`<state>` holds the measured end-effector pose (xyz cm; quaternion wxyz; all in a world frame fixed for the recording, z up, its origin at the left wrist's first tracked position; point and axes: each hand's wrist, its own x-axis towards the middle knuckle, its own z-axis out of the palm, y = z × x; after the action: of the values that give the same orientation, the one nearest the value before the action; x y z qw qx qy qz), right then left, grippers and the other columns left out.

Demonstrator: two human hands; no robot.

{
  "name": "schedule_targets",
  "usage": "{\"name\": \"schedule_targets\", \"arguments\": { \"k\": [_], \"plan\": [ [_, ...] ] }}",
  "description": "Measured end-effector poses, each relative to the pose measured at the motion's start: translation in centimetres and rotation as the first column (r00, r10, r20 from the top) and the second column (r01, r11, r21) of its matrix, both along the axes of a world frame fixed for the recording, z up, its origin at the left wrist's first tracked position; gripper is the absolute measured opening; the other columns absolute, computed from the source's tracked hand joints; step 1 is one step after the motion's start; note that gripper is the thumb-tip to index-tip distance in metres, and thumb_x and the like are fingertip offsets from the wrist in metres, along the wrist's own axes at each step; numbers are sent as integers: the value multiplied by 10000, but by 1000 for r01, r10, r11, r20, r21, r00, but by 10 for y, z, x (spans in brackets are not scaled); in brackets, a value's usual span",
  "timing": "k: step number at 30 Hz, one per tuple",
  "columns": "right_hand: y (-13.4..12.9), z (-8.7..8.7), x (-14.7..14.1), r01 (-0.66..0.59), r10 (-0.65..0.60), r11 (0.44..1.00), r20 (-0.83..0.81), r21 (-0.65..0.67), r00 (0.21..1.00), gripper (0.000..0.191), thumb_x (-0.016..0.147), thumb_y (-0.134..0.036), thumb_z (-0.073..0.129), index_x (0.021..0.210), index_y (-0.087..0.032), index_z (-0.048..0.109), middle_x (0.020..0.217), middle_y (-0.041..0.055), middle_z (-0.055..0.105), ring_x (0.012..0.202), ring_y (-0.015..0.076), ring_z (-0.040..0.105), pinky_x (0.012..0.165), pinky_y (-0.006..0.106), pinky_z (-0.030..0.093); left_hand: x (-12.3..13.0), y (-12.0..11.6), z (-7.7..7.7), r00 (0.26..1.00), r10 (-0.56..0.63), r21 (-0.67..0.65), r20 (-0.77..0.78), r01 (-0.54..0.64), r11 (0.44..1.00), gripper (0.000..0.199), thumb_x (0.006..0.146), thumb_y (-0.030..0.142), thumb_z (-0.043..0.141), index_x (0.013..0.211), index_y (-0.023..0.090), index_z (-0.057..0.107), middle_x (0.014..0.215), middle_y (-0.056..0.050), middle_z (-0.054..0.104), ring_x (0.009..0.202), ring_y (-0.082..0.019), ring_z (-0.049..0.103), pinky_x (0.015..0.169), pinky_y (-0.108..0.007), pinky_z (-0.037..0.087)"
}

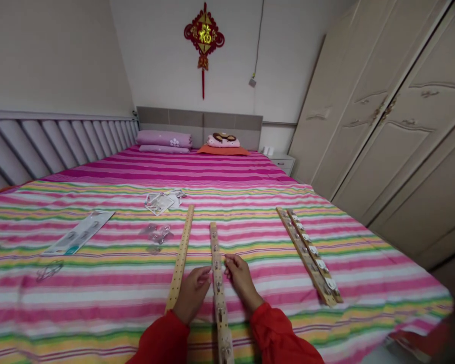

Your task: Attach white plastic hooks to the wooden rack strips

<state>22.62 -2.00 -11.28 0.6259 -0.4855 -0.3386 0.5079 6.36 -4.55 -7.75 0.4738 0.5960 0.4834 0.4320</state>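
Observation:
A narrow wooden strip (219,287) lies lengthwise in front of me, with several small shiny metal pieces in a row along it. My left hand (192,293) is at its left edge, thumb and fingers drawn together by the wood. On the opposite side my right hand (242,278) is closed in a pinch, fingertips close to the strip's right edge. Whatever either hand may pinch is too small to make out. Just left of my left hand lies a second wooden strip (182,253), pale and dotted with holes.
On the striped bedspread (258,283), two more strips (307,253) with fittings lie to the right. Small plastic packets (159,235), a pile of packaging (165,201), a long flat package (81,232) and thin wire-like loops (50,270) lie to the left.

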Motion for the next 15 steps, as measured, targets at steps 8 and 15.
{"name": "schedule_targets", "arguments": {
  "k": [8, 15],
  "plan": [
    [-59, 8, 2, 54, -53, 998, 18, -19, 998, 417, 642, -536, 695, 818, -162, 638, 565, -35, 548, 432, 102, 469, 399, 222, 338, -13, -11, 6, 998, 62, 17, -21, -62, 998, 368, 666, 446, 643, 905, 171, 701, 955, -97, 721, 923, -242, 664, 859, -373, 524],
    [-153, -21, -1, 98, -101, 989, -17, -110, 995, 459, 708, -634, 644, 745, -176, 639, 538, -20, 534, 396, 80, 398, 371, 206, 283, -6, -14, -2, 991, 120, 159, -53, -110, 981, 315, 730, 387, 577, 950, 190, 688, 981, -72, 704, 949, -220, 650, 877, -350, 516]
  ]
}}
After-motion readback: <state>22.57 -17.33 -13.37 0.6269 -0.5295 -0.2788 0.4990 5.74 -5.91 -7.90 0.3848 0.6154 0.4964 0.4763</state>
